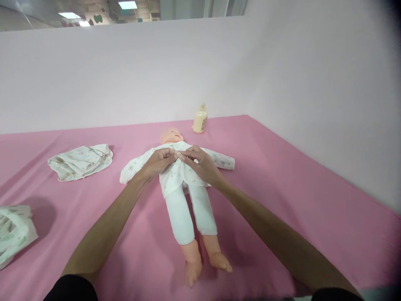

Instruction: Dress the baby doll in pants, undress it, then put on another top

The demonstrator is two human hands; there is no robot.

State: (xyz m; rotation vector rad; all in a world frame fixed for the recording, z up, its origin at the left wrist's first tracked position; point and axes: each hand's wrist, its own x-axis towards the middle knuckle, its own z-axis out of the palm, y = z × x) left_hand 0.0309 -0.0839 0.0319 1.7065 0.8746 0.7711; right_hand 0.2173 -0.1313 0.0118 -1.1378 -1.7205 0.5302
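Note:
A baby doll (191, 255) lies on its back, head toward the wall, in white trousers (180, 215) and a white printed jacket (172, 182). Over its chest, my left hand (161, 161) pinches the jacket's front edge. My right hand (200, 163) pinches the opposite side of the front, its fingertips meeting those of the left. Between them shows a small pale button or snap (178, 154). Below my hands the jacket front parts in a slit. The doll's sleeves stretch out to both sides, and its feet are bare.
A pump bottle (199, 120) of pale yellow liquid stands beyond the doll's head. To the left lie a folded printed cloth garment (81, 162) and another white cloth with green print (15, 232). Pink cloth (266, 200) covers the table, with white walls (125, 75) behind and at right.

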